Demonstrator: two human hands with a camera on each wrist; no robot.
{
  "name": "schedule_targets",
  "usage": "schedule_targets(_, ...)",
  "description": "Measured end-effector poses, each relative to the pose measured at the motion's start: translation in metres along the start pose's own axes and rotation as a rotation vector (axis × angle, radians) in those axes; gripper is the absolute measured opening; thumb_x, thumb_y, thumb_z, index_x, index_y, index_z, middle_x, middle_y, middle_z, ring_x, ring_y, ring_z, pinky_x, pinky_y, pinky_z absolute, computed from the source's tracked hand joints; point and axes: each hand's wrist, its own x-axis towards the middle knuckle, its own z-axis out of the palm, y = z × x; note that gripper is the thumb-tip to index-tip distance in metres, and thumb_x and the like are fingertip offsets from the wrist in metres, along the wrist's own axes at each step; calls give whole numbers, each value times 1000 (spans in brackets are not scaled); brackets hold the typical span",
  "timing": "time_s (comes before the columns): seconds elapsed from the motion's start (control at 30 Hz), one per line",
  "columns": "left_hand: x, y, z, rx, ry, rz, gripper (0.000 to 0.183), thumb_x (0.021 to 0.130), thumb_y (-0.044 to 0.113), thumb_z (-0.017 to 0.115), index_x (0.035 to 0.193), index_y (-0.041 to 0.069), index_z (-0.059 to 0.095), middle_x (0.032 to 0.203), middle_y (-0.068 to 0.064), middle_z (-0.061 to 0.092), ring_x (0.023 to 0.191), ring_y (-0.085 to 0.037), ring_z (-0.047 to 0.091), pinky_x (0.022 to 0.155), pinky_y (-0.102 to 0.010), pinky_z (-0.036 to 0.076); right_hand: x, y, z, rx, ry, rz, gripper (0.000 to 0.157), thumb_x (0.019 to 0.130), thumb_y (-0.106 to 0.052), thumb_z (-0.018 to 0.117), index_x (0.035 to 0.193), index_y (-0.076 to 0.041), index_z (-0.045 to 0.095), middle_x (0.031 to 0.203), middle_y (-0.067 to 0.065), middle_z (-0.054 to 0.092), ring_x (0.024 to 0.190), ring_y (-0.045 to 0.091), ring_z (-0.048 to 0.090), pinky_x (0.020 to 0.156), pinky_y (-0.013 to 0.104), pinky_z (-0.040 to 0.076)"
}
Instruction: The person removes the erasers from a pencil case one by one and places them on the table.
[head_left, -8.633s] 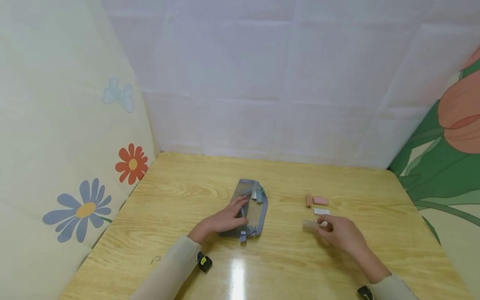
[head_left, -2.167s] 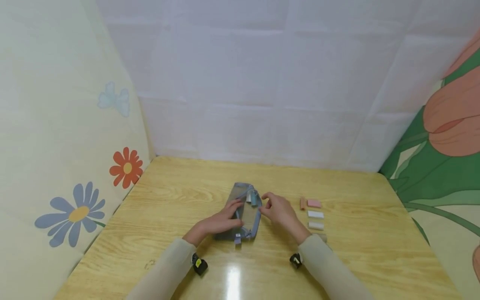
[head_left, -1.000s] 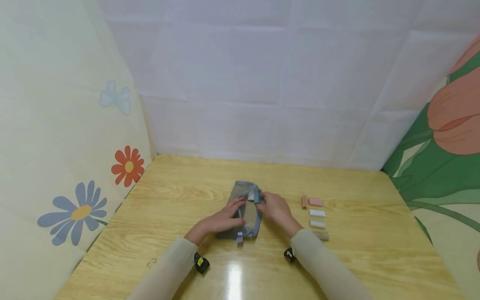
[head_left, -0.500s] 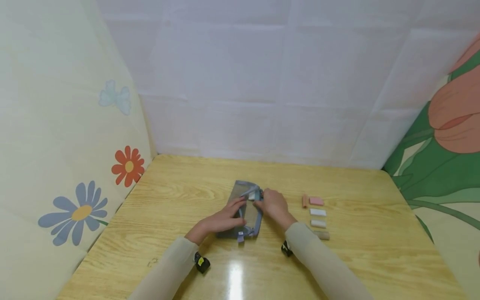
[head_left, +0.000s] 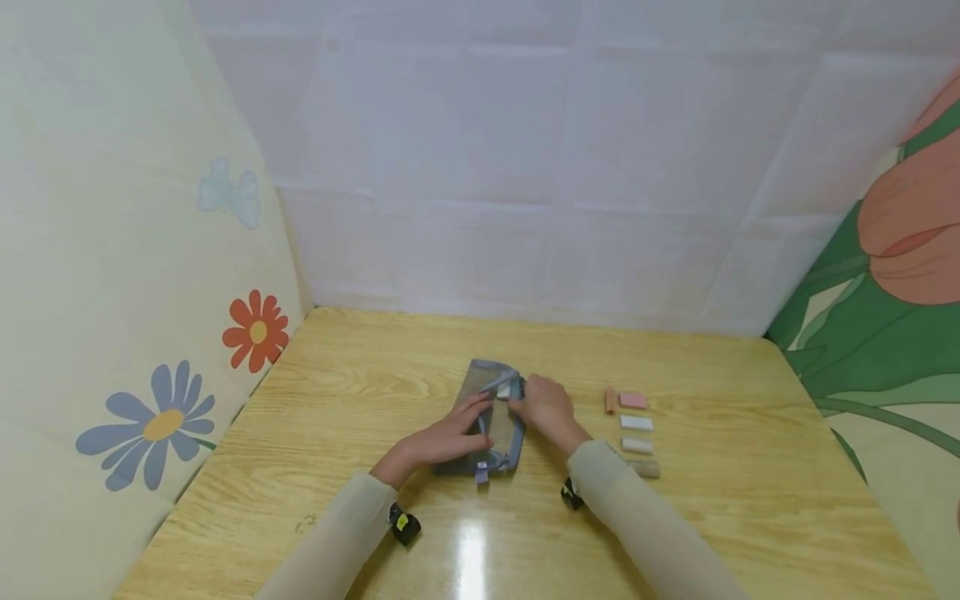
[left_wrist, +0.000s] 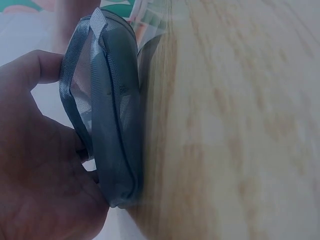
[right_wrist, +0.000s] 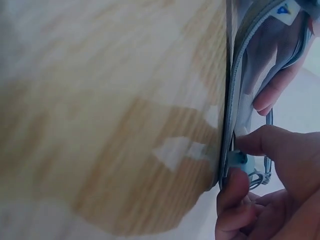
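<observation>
A grey-blue mesh zip pouch lies on the wooden table, with blue trim and a small lilac tag at its near end. My left hand rests across its left side, fingers spread. In the left wrist view the pouch stands close in front of the thumb and fingers. At the pouch's far right corner, my right hand pinches a small teal piece between thumb and bent forefinger. A thin looped cord hangs beside it. A small white piece shows next to that hand.
Several small blocks sit right of the pouch: terracotta, pink, white, off-white and beige, the last partly behind the right sleeve. A white cloth hangs behind the table.
My right hand has let go of the beige block, now on the table with the others, and moved left to pinch at the pouch's corner. My left hand has stayed on the pouch.
</observation>
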Motion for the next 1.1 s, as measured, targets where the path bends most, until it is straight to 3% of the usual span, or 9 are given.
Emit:
schedule_targets(0.5, 1, 1, 0, -6, -1, -12, 80, 93, 39, 55, 160, 5, 27, 170, -9, 9, 155, -34, 12, 120, -55, 26, -6, 8, -7, -67, 9, -31, 24, 84, -27, 76, 80, -9, 60, 73, 4, 60, 65, 21, 55, 52, 31, 44)
schedule_targets(0.6, 1, 1, 1, -9, -2, -10, 80, 93, 39, 55, 160, 5, 27, 170, -9, 9, 155, -33, 11, 120, -55, 27, -6, 11, -8, -53, 2, -29, 19, 83, -23, 75, 87, -8, 64, 79, 6, 62, 68, 22, 57, 55, 33, 46)
schedule_targets(0.73, 1, 0, 1, -16, 0, -8, 80, 93, 38, 55, 159, 4, 27, 169, -10, 9, 155, -34, 11, 119, -56, 26, -7, 14, -8, -39, -13, -27, 23, 83, -21, 74, 100, -7, 69, 89, 7, 66, 74, 22, 58, 61, 34, 49)
schedule_targets(1.1, -1, 2, 0, -19, 5, -9, 81, 92, 39, 55, 159, 4, 27, 169, -11, 10, 154, -36, 13, 120, -56, 26, -14, 19, -12, -57, 9, -85, 18, 85, -23, 76, 100, -15, 72, 94, 3, 70, 76, 21, 60, 64, 35, 50)
